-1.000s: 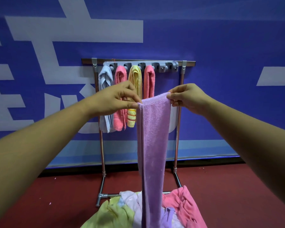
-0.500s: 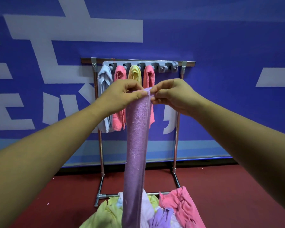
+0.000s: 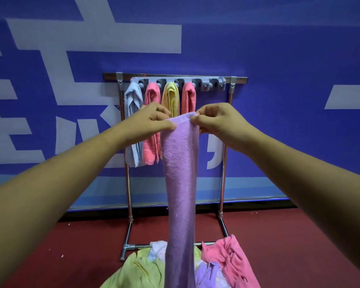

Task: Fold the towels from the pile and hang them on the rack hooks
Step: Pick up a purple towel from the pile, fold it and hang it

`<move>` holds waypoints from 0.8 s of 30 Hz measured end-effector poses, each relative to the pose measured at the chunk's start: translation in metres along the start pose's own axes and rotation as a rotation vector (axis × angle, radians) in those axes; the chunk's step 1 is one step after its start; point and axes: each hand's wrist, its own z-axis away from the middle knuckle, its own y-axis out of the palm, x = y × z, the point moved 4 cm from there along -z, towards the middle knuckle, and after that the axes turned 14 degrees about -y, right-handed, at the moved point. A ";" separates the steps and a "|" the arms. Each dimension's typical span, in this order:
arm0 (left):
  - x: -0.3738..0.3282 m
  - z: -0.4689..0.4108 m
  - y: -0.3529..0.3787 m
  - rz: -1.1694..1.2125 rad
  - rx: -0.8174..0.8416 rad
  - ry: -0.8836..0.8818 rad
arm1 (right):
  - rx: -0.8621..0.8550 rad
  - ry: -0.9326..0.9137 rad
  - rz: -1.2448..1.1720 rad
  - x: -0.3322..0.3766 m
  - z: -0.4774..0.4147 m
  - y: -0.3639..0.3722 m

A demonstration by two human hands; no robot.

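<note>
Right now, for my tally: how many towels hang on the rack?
4, left to right: pale blue towel, pink towel, yellow towel, second pink towel. The held purple towel covers only lower parts; none seems hidden.

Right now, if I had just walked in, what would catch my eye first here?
A long purple towel hangs down the middle, pinched at its top edge by the left hand and the right hand. Behind it, a metal rack against the blue wall carries four hung towels on its left hooks. At the bottom, a jumbled pile of towels lies on the red floor.
</note>
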 end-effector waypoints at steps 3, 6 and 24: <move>0.006 0.005 -0.001 -0.019 0.080 0.009 | 0.007 0.019 0.062 -0.008 0.006 -0.005; 0.008 0.009 0.002 0.100 0.075 0.000 | -0.028 0.018 0.051 -0.012 0.010 -0.003; -0.008 0.005 0.006 0.250 -0.234 0.014 | -0.014 0.016 -0.185 -0.008 -0.007 -0.011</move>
